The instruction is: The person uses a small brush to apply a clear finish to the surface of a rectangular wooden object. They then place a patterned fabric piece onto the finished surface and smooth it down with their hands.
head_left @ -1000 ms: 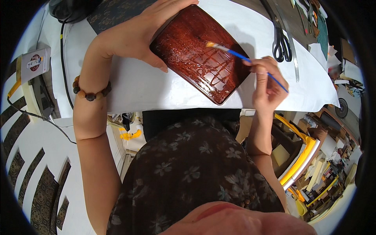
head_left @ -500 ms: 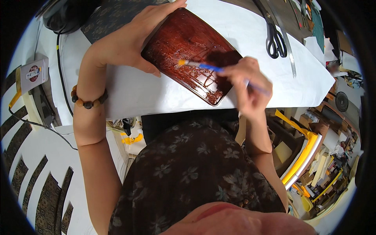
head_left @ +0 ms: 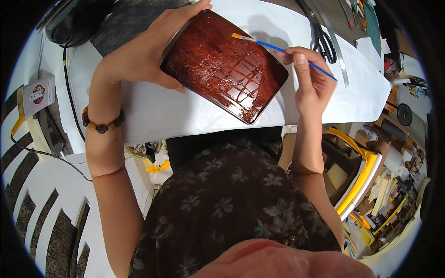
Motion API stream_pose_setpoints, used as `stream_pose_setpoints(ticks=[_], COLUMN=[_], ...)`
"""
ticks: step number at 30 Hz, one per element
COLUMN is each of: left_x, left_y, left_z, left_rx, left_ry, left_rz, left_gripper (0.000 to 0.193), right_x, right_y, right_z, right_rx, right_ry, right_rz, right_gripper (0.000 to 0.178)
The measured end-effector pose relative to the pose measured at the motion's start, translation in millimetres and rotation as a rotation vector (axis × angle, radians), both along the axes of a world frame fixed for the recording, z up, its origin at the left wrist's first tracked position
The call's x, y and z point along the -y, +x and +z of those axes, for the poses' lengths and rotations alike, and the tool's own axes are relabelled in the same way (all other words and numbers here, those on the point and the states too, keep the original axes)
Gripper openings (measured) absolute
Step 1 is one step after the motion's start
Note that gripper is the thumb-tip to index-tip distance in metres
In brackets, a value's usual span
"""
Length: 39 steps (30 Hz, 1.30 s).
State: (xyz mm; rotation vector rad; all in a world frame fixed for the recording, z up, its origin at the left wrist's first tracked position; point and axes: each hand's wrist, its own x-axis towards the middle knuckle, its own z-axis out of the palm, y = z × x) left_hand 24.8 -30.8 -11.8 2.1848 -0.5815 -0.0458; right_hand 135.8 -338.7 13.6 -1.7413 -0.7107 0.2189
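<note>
A rectangular dark red-brown wooden panel or box [head_left: 218, 65] with rounded corners is tilted over the white table covering; its face is wet and glossy, with streaks of liquid near the lower right end. My left hand [head_left: 143, 51] grips its left end, thumb along the near edge and fingers around the far edge. In my right hand [head_left: 310, 78] is a thin blue-handled paintbrush [head_left: 282, 48], pinched between thumb and fingers. The flat orange-tipped bristles are at the panel's far edge; whether they touch the surface I cannot tell.
Black-handled scissors [head_left: 322, 44] and a metal ruler [head_left: 338, 51] lie right of the panel on the white sheet [head_left: 157, 116]. Dark patterned fabric [head_left: 125, 28] lies far left, beside a black object with a cable [head_left: 67, 88]. Patterned strips [head_left: 60, 241] spread on a white surface lower left.
The brush has moved from the panel's middle up to its far edge, and my right hand has shifted up and right. The panel has moved slightly left, still in my left hand.
</note>
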Motion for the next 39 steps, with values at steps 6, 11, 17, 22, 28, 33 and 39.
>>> stream_pose_setpoints(ticks=[6, 11, 17, 22, 28, 33, 39], left_x=[3, 3, -1, -1, -1, 0, 1], left_y=[-7, -7, -4, -3, -4, -9, -7], left_z=[-11, -13, -4, 1, -5, -19, -18], left_rx=[0.004, 0.005, -0.020, -0.025, -0.015, 0.003, -0.010], left_ry=[-0.070, -0.071, -0.018, 0.013, -0.022, -0.064, -0.077], left_rz=[0.079, 0.094, 0.044, 0.015, 0.037, 0.105, 0.103], left_gripper=[0.144, 0.145, 0.143, 0.145, 0.144, 0.146, 0.147], right_x=[5, 6, -9, 0, 20, 11, 20], right_y=[0, -5, -4, -3, -4, 5, -3], right_z=[3, -4, -1, 4, 1, -2, 3], right_rx=[-0.008, 0.009, -0.057, -0.006, -0.059, -0.049, -0.145], right_ry=[0.060, 0.039, 0.050, 0.086, 0.022, 0.062, 0.160], right_rz=[0.219, 0.351, 0.165, 0.288, 0.303, 0.081, 0.252], right_gripper=[0.015, 0.016, 0.014, 0.016, 0.016, 0.016, 0.016])
